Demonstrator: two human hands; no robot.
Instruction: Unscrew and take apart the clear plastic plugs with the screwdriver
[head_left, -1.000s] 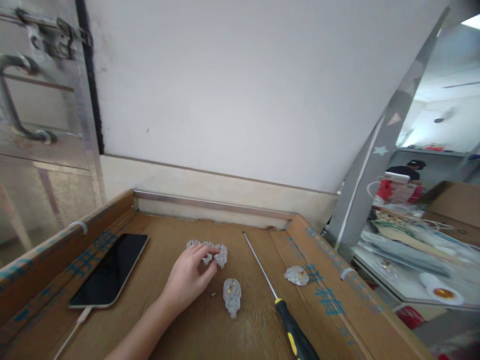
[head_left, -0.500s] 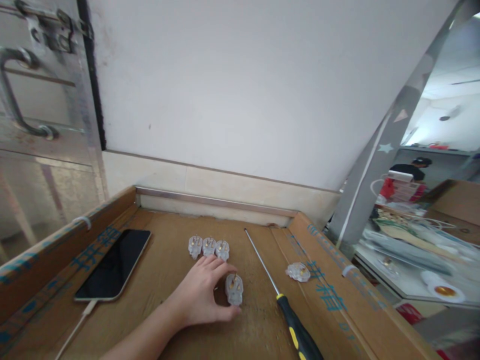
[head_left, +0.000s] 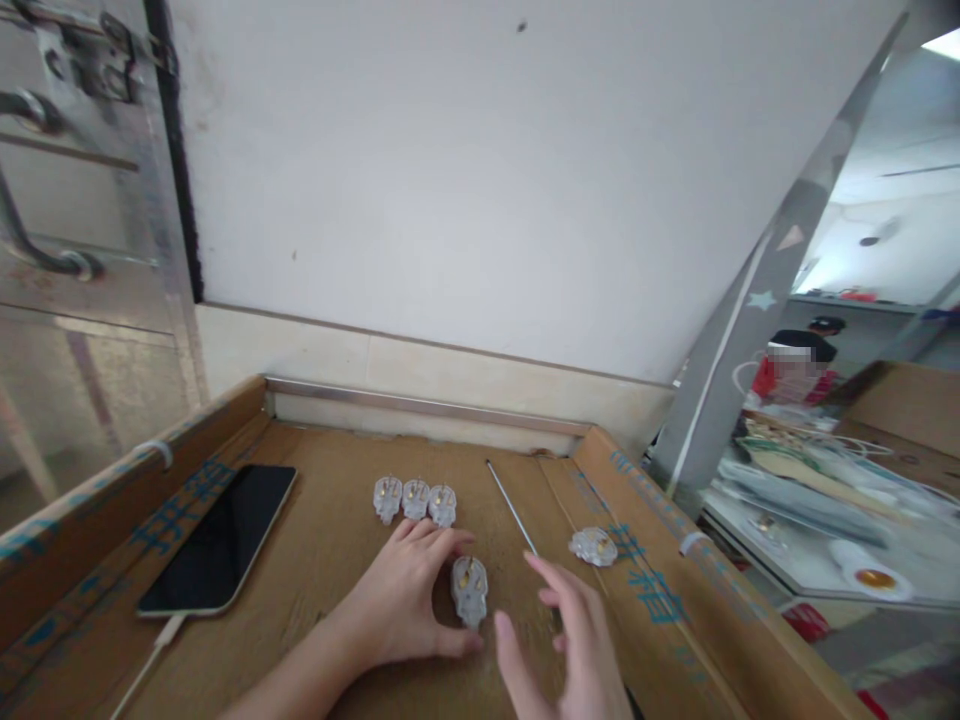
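A clear plastic power plug (head_left: 469, 592) with brass pins stands between the thumb and fingers of my left hand (head_left: 409, 590), which grips it at its top and bottom ends. My right hand (head_left: 566, 650) is just to the right of it, thumb and fingers apart, holding nothing. It covers most of the handle of a screwdriver (head_left: 510, 505), whose thin shaft points away from me. Beyond my left hand, three similar clear plugs (head_left: 415, 498) sit side by side in a row. Another clear plastic plug piece (head_left: 594, 546) lies apart on the right.
A phone (head_left: 221, 540) with a white charging cable (head_left: 146, 665) lies on the left of the cardboard-lined tray (head_left: 322, 480). Raised cardboard sides (head_left: 645, 520) border it, with a wall behind. On the right, a cluttered table (head_left: 817, 550) and a person (head_left: 806, 340) are visible farther off.
My right hand has come in from below, over the screwdriver's handle. My left hand stays around the same plug, and the view has shifted slightly.
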